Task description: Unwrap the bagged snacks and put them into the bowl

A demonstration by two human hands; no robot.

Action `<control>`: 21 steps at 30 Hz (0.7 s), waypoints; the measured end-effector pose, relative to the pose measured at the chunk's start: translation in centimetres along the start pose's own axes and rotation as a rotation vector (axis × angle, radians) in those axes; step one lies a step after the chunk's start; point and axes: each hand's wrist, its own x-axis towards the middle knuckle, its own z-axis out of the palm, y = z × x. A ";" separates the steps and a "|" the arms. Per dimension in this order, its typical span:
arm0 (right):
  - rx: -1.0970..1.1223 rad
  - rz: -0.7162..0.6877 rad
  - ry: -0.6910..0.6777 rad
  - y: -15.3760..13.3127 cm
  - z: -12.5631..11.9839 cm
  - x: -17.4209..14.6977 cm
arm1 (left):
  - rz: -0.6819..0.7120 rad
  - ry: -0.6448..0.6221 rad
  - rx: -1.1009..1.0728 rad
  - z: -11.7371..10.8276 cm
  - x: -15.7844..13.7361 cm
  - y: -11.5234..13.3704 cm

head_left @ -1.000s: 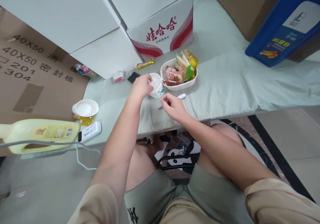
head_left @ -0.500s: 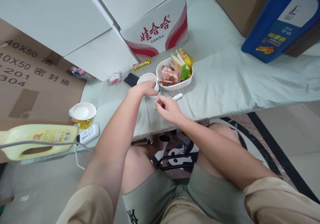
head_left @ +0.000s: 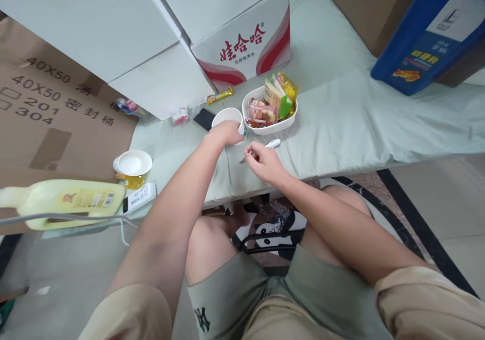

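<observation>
A white, round, open-topped cup (head_left: 228,113) stands upright on a pale green cloth (head_left: 341,110), a patch of blue-green print showing low on its right side. I can't make out what is inside. Just right of it, close against it, sits a white oval tub (head_left: 272,129) piled with wrapped snacks; a dark flat object (head_left: 204,119) lies just behind to the left. The cloth's front edge runs near the cup, towards the seated person; bare cloth stretches wide beyond the tub on the right. The person's left hand (head_left: 229,132) lies across the cup's near rim, fingers bent downward; whether they grip it, I can't tell. The right hand (head_left: 263,162) is nearer the person, apart from the cup, its fingertips drawn together beside a white-handled tool (head_left: 273,143); I can't tell if it holds anything.
</observation>
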 end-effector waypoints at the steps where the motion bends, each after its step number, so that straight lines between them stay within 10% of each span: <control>1: -0.014 -0.009 -0.008 0.0 -0.1 -0.1 | -0.005 0.034 0.022 0.2 -0.5 0.0; 8: -0.066 0.011 -0.051 -0.4 1.2 -0.8 | 0.028 0.354 -0.202 0.2 -3.1 -1.5; 14: -0.187 -0.013 -0.202 -0.6 4.3 -1.3 | -0.260 0.732 -0.482 1.8 -1.4 -8.8; 21: -0.356 -0.035 -0.422 -0.7 6.4 -0.8 | -0.441 0.663 -0.572 4.4 3.0 -16.2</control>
